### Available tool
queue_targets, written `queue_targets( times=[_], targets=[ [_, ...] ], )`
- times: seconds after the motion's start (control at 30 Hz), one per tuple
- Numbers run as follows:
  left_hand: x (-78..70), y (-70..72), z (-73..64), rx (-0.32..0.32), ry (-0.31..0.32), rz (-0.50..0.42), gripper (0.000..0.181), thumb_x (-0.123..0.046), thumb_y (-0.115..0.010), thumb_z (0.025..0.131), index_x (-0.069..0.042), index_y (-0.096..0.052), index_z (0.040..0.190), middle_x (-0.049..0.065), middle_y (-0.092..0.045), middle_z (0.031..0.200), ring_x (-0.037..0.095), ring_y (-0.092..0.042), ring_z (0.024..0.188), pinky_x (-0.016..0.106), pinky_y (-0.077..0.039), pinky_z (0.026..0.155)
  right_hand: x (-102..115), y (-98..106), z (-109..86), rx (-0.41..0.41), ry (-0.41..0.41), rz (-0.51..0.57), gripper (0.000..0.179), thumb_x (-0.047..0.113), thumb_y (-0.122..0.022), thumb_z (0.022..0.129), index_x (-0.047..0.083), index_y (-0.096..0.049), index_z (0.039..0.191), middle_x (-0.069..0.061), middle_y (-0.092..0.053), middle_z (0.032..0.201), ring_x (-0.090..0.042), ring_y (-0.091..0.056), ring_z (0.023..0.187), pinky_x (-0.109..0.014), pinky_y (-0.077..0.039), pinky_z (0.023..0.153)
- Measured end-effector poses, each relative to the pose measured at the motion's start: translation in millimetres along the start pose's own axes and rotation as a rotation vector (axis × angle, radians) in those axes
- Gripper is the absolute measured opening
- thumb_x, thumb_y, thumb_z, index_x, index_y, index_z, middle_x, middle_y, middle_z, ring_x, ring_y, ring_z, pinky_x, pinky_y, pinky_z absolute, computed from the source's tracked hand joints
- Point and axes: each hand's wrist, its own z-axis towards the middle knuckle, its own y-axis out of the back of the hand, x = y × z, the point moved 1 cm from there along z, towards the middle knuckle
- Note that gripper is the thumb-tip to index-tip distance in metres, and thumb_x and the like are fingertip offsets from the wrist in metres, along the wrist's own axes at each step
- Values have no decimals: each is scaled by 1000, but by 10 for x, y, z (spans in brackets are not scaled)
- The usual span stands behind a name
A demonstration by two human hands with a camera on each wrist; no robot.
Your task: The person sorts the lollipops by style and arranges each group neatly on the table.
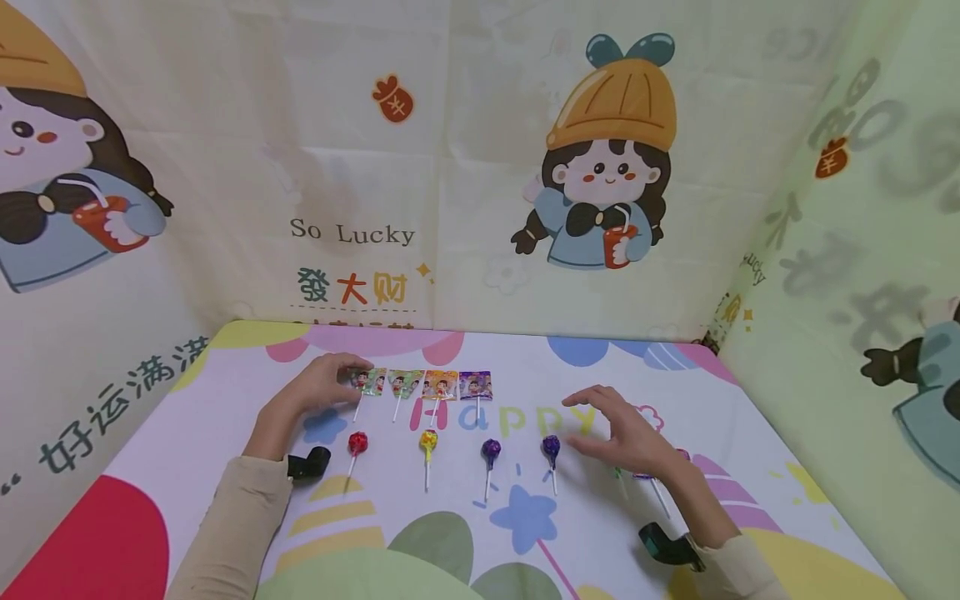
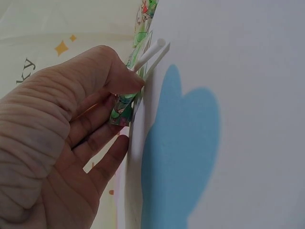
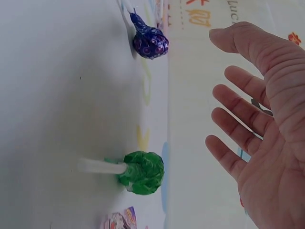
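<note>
My left hand (image 1: 330,385) is at the left end of a row of flat-wrapped lollipops. Its thumb and fingers pinch the green flat-wrapped lollipop (image 2: 125,106) by its wrapper. To the right of it lie another green packet (image 1: 406,383), an orange one (image 1: 440,385) and a purple one (image 1: 476,385), sticks toward me. My right hand (image 1: 626,429) hovers with fingers spread, holding nothing. Nearest it are a round purple lollipop (image 1: 551,447) and a round green lollipop (image 3: 144,172), whose head is hidden in the head view.
A nearer row has round lollipops in red (image 1: 357,443), yellow (image 1: 428,442) and purple (image 1: 491,451). Another flat-wrapped lollipop (image 3: 121,220) lies partly hidden under my right forearm. A printed cloth (image 1: 480,283) hangs behind the patterned table (image 1: 247,375).
</note>
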Motion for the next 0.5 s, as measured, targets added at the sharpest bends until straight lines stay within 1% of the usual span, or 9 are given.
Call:
queue_targets(
  times=[0.13, 0.33, 0.5],
  targets=[
    [9, -15, 3, 0, 2, -4, 53, -11, -80, 86, -10, -64, 136, 19, -57, 143, 41, -50, 131, 61, -38, 112, -24, 35, -58, -17, 8, -22, 46, 24, -83, 87, 25, -62, 127, 6, -63, 129, -19, -52, 124, -55, -48, 99],
    [20, -21, 11, -6, -5, 1, 53, -11, -80, 86, -11, -64, 137, 19, -57, 143, 41, -50, 132, 61, -38, 112, -76, 109, -152, -45, -9, -28, 48, 19, -84, 85, 26, -63, 127, 7, -63, 128, -15, -51, 122, -55, -47, 97],
    [23, -26, 10, -9, -11, 4, 53, -10, -80, 86, -10, -64, 137, 19, -57, 144, 42, -49, 133, 61, -37, 113, -151, 132, -224, -44, -2, -41, 44, 22, -83, 88, 25, -63, 126, 0, -65, 126, -21, -53, 118, -52, -48, 96]
  ],
)
